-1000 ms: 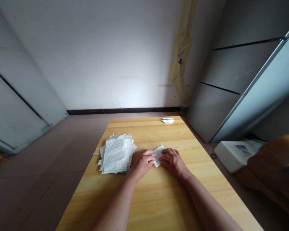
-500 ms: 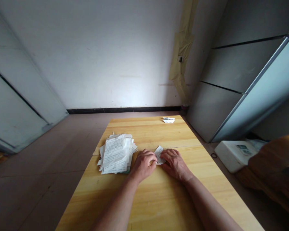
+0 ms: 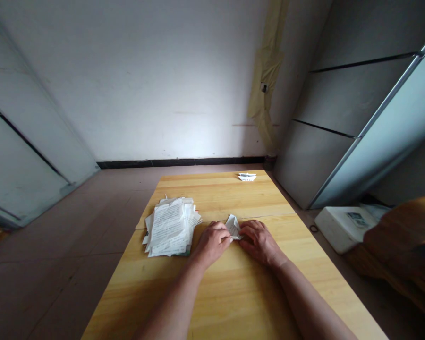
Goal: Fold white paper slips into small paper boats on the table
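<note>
Between my two hands a small piece of folded printed paper (image 3: 233,226) lies at the middle of the wooden table (image 3: 230,293). Its top comes to a point, and a narrow strip shows along its lower edge. My left hand (image 3: 215,240) pinches the paper's lower left side, thumb and fingers together. On the other side my right hand (image 3: 258,238) grips the lower right edge with curled fingers. The fingertips cover part of both sides of the paper.
A pile of printed sheets (image 3: 168,227) lies left of my hands. Near the table's far edge stands a small folded paper boat (image 3: 247,177). On the floor at the right are a white foam box (image 3: 340,226) and a brown wooden piece of furniture (image 3: 396,226).
The paper between my hands now shows a pointed, triangular upper part, where before it looked like a slanted strip. My hands have moved slightly apart. The pile and paper boat stay put.
</note>
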`<state>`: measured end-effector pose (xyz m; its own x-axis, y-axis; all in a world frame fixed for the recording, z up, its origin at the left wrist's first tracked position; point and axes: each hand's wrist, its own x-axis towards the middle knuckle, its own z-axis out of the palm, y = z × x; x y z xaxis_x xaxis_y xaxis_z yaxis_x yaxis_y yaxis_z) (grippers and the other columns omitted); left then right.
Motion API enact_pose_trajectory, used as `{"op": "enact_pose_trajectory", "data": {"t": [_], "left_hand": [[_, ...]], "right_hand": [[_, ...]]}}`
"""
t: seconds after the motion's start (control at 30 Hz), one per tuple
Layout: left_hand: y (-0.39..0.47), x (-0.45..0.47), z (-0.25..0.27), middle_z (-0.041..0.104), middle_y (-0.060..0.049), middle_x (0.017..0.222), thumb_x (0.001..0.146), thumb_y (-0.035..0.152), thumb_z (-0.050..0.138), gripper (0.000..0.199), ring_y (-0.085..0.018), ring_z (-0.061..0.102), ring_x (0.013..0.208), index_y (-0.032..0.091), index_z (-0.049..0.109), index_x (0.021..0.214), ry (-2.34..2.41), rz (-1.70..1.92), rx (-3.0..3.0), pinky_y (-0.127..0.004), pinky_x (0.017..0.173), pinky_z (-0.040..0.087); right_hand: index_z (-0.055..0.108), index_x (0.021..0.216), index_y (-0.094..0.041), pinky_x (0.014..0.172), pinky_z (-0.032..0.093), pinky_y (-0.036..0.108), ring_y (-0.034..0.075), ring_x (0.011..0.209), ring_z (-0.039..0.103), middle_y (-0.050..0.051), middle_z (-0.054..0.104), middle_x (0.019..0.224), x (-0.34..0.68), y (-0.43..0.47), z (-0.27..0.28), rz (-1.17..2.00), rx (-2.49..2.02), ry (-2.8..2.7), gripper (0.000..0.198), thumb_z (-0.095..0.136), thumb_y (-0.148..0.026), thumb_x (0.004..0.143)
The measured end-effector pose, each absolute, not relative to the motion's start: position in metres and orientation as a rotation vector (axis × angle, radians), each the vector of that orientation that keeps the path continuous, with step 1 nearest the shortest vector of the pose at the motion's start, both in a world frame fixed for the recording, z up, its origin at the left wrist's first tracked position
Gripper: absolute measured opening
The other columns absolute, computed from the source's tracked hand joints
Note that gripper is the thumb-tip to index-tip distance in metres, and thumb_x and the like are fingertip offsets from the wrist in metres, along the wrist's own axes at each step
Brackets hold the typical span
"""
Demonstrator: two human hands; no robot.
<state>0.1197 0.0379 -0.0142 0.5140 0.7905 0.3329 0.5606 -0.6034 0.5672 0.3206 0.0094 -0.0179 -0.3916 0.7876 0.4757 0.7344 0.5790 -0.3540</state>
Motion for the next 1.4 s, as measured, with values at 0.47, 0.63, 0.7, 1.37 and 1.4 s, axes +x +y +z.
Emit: {"op": "enact_pose_trajectory", "data": {"t": [0.47, 0.63, 0.7, 1.37, 1.4], "left_hand": [[0.038, 0.118, -0.016, 0.064, 0.000, 0.083, 0.075, 0.013, 0.062, 0.012, -0.015, 0.058, 0.086, 0.022, 0.069, 0.072, 1.106, 0.821, 2.346, -0.024, 0.076, 0.046], [0.037, 0.119, -0.015, 0.063, -0.001, 0.081, 0.078, 0.016, 0.059, 0.013, -0.015, 0.057, 0.084, 0.021, 0.068, 0.070, 1.101, 0.839, 2.358, -0.023, 0.075, 0.044], [0.037, 0.121, -0.014, 0.062, -0.001, 0.078, 0.080, 0.016, 0.057, 0.018, -0.014, 0.057, 0.082, 0.020, 0.065, 0.065, 1.154, 0.834, 2.365, -0.023, 0.073, 0.043], [0.035, 0.143, -0.009, 0.054, -0.002, 0.079, 0.073, 0.013, 0.054, 0.009, -0.015, 0.054, 0.081, 0.018, 0.056, 0.066, 1.667, 0.540, 2.295, -0.023, 0.073, 0.038], [0.035, 0.144, -0.008, 0.055, -0.002, 0.079, 0.073, 0.014, 0.054, 0.009, -0.015, 0.054, 0.081, 0.018, 0.057, 0.066, 1.680, 0.517, 2.286, -0.024, 0.073, 0.038]], "right_hand": [[0.064, 0.080, -0.021, 0.074, 0.039, 0.031, 0.018, 0.076, 0.057, 0.003, 0.065, 0.075, 0.317, 0.011, -0.020, 0.085, -1.191, -2.185, 0.013, 0.055, -0.012, 0.082], [0.064, 0.082, -0.021, 0.075, 0.039, 0.030, 0.018, 0.077, 0.058, 0.003, 0.065, 0.075, 0.318, 0.011, -0.022, 0.090, -1.221, -2.177, 0.008, 0.057, -0.016, 0.082], [0.063, 0.080, -0.021, 0.074, 0.039, 0.030, 0.018, 0.076, 0.058, 0.003, 0.065, 0.074, 0.318, 0.011, -0.021, 0.132, -1.245, -2.155, 0.006, 0.059, -0.020, 0.083], [0.064, 0.093, -0.020, 0.075, 0.042, 0.028, 0.018, 0.079, 0.061, 0.004, 0.069, 0.084, 0.306, 0.016, -0.027, 0.251, -1.509, -1.914, 0.021, 0.055, -0.011, 0.077], [0.064, 0.094, -0.020, 0.075, 0.042, 0.028, 0.018, 0.080, 0.060, 0.004, 0.069, 0.083, 0.307, 0.016, -0.027, 0.271, -1.496, -1.924, 0.022, 0.056, -0.011, 0.077]]}}
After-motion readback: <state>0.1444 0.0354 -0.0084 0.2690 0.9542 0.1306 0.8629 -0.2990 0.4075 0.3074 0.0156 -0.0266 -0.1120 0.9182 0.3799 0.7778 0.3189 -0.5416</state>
